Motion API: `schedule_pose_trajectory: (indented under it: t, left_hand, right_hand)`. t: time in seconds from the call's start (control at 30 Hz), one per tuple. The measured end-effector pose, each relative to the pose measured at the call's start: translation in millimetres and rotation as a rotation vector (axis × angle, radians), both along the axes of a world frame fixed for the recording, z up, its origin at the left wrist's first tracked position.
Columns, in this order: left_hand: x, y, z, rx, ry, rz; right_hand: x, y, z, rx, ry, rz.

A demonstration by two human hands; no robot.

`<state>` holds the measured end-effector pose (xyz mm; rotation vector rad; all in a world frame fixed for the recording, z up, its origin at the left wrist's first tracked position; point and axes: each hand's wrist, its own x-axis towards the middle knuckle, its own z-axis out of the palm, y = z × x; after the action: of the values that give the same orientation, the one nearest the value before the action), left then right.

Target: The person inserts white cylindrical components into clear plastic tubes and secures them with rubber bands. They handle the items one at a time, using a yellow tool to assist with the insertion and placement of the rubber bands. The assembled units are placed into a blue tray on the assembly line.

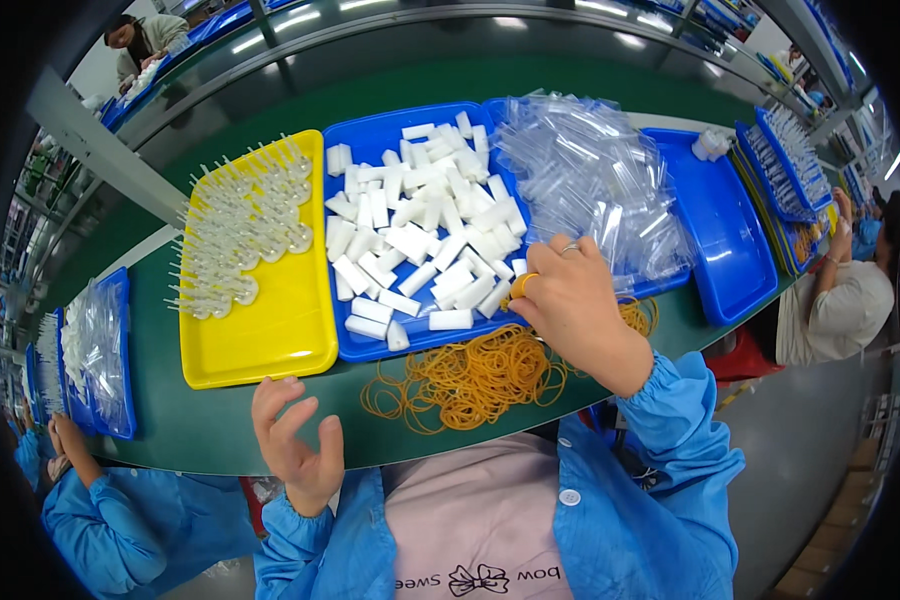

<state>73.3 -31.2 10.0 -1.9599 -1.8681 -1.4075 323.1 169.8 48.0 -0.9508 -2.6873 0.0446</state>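
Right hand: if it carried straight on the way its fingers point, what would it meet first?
Probably the white blocks in the blue tray; the right hand already reaches over its near rim, though height is unclear.

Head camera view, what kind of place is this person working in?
Most likely a factory assembly or packing line. A long green workbench holds a blue tray of white foam blocks, a yellow tray of clear plastic parts and a pile of rubber bands, with co-workers in blue smocks alongside.
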Motion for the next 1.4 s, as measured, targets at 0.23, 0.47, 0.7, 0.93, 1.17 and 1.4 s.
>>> schedule_pose_trajectory:
  t: [0.23, 0.47, 0.7, 0.93, 1.17, 1.4]
  left_hand:
    - [-15, -5, -2, -0.047, -0.064, 0.07]
    - [-13, 0, -2, -0.058, -0.054, 0.063]
    - [2, 13, 1, -0.088, -0.116, -0.021]
    - [50, 43, 5, -0.123, 0.019, -0.409]
    - [78, 60, 4, -0.111, 0.026, -0.488]
    - [105, 75, 6, -0.105, 0.215, -0.662]
  right_hand:
    - [-20, 15, -24, 0.057, -0.208, 0.049]
    - [-6, 8, 2, -0.075, -0.044, 0.045]
    - [24, -19, 22, -0.122, -0.066, 0.027]
    - [44, -30, 26, -0.095, 0.063, -0.079]
    - [76, -49, 14, -0.121, 0.124, -0.192]
    - [70, -46, 7, -0.076, 0.286, -0.104]
